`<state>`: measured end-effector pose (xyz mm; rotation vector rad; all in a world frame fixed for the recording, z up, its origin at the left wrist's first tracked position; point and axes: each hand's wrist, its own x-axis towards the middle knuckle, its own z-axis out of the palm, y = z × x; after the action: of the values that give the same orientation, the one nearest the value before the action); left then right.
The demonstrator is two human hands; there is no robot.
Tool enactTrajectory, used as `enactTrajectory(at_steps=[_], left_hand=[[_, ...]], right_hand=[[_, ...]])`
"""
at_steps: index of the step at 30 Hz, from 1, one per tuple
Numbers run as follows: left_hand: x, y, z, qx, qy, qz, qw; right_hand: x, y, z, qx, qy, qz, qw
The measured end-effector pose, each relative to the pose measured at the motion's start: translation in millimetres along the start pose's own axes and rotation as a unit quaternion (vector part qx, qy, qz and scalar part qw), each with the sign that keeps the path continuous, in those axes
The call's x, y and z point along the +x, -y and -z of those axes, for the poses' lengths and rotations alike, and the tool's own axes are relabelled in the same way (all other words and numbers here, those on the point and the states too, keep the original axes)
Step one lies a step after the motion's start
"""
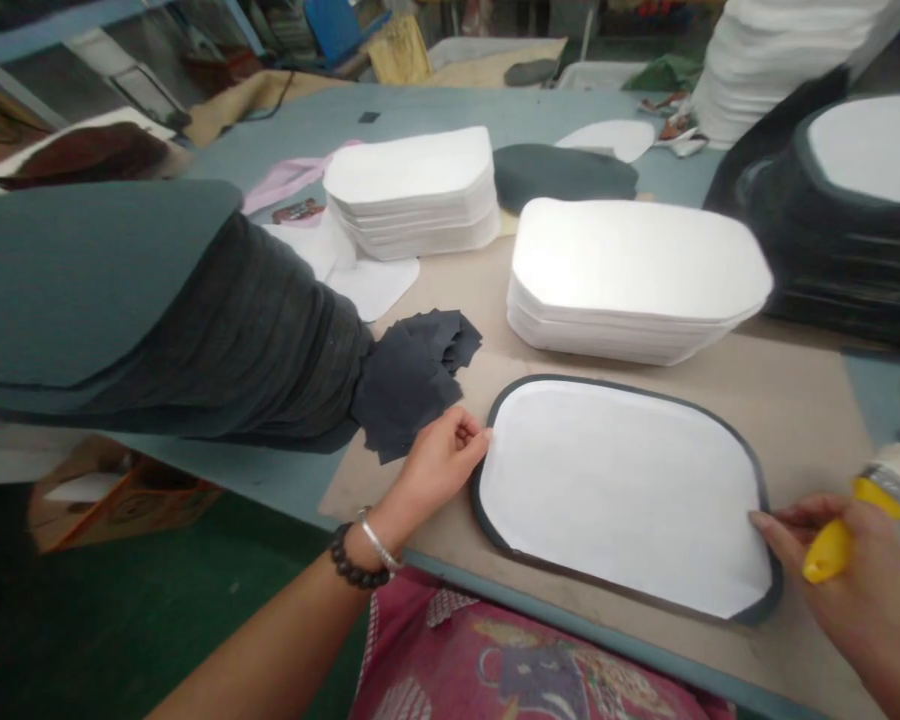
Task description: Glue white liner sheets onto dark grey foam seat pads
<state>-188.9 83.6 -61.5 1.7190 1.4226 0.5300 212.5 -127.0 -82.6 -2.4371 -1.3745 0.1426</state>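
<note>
A white rounded sheet lies on a slightly larger dark panel, whose border shows round most of it. My left hand is closed in a pinch at the left edge of the sheet, thumb and fingertips on the rim. At the opposite end, my right hand holds a paintbrush with a yellow handle. Its thumb and fingertips also touch the sheet's right edge. Just beyond my left hand is a loose pile of small dark pieces.
Tall stacked dark panels lean at the left. Two white stacks, one nearer and one farther, stand behind the sheet. More dark panels are piled at the right. Brown board covers part of the blue-green table.
</note>
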Motion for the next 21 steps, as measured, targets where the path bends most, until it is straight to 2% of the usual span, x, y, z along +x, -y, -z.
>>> enactTrajectory(at_steps=[2,4,5,7,10,14,17,21], left_hand=[[-1,-10,-4.9,0.101,-0.074,-0.061,0.99],[-3,-26,-18.5,0.19,-0.109,-0.178,0.959],[-4,-34,-28.3,0.22,-0.095,-0.24,0.941],[-5,-48,-50.4,0.264,-0.034,-0.332,0.905],[-4,-55,-76.9,0.314,0.023,-0.364,0.876],[-1,-50,-84.6,0.334,0.036,-0.35,0.874],[-1,-49,-81.7,0.333,0.034,-0.349,0.875],[-2,-50,-81.7,0.327,0.039,-0.35,0.877]], right_hand=[[-3,27,5,-0.032,-0.034,0.0,0.999],[-5,60,1,-0.006,-0.08,0.06,0.995],[-4,75,-4,0.019,-0.078,0.094,0.992],[1,99,-19,0.057,-0.049,0.169,0.983],[10,112,-42,0.064,-0.014,0.208,0.976],[13,108,-54,0.052,-0.026,0.205,0.977],[11,105,-34,0.053,-0.031,0.212,0.975],[24,99,29,0.067,-0.026,0.265,0.962]])
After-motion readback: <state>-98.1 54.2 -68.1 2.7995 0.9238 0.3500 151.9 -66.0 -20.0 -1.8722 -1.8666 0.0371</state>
